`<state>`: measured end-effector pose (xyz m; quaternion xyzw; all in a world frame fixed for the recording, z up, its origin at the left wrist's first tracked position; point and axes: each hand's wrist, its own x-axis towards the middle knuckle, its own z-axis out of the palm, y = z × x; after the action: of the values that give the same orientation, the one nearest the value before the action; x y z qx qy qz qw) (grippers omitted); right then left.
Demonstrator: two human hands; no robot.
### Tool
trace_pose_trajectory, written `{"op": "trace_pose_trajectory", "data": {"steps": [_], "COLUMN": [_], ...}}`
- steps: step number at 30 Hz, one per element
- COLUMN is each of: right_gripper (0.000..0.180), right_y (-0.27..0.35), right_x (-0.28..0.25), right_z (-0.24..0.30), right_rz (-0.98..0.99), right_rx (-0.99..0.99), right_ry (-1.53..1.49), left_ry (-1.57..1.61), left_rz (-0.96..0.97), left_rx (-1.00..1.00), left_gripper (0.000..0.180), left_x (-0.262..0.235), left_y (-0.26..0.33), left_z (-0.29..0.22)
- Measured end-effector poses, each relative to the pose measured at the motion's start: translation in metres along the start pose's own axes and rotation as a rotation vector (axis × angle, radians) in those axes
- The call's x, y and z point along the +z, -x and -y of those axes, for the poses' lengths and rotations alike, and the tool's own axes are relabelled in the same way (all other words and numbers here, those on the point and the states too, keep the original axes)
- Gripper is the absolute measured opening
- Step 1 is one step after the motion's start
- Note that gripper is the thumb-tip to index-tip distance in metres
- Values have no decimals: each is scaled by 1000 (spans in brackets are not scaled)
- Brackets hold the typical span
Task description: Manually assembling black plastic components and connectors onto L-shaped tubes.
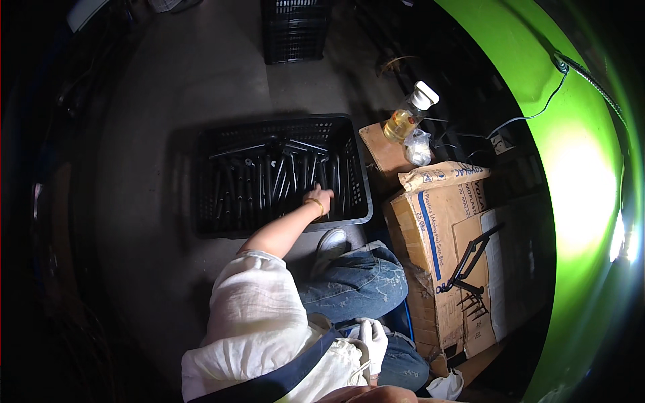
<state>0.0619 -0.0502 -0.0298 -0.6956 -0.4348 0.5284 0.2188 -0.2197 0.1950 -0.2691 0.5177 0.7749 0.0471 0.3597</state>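
My left hand [320,198], bare with a yellow bangle at the wrist, reaches over the near side of a black plastic crate [363,218]. Its fingers curl down among black tube-like parts [261,181]; whether one is gripped is hidden. Most of these parts lie lengthwise side by side, while a few rest crosswise at the far end. My right hand [374,342], in a white glove, is low at my lap against my jeans [356,282]. Its fingertips are turned out of sight, so what it holds, if anything, does not show.
Right of my knees stands a brown carton [403,232] with a black jointed frame [470,262] on it. Beyond it, a bottle of yellow liquid [401,124] and a clear plastic bag [418,148] sit on a cardboard piece [379,148]. Stacked black crates [295,33] stand farther off.
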Motion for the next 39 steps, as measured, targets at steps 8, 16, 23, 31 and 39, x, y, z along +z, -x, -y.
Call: {"op": "trace_pose_trajectory", "data": {"steps": [8,16,23,31,39], "right_gripper": [14,15,15,14,14], "right_y": [2,9,7,2,1], "right_x": [5,5,4,2,4], "right_z": [-6,2,-6,-11,-12], "right_rz": [61,48,27,-5,20], "right_rx": [-29,-2,6,-17,-43], "right_ry": [-90,-68,-54,-81,-10], "left_ry": [164,436,596,769,269], "left_rz": [-569,-492,-369,-491,-196], "left_rx": [-464,-453,-215,-332,-228], "left_gripper": [91,51,69,46,81], "left_x": [-25,-5,-11,5,5], "left_y": [16,-27,-46,-35,-9], "left_z": [63,39,9,-1,24]}}
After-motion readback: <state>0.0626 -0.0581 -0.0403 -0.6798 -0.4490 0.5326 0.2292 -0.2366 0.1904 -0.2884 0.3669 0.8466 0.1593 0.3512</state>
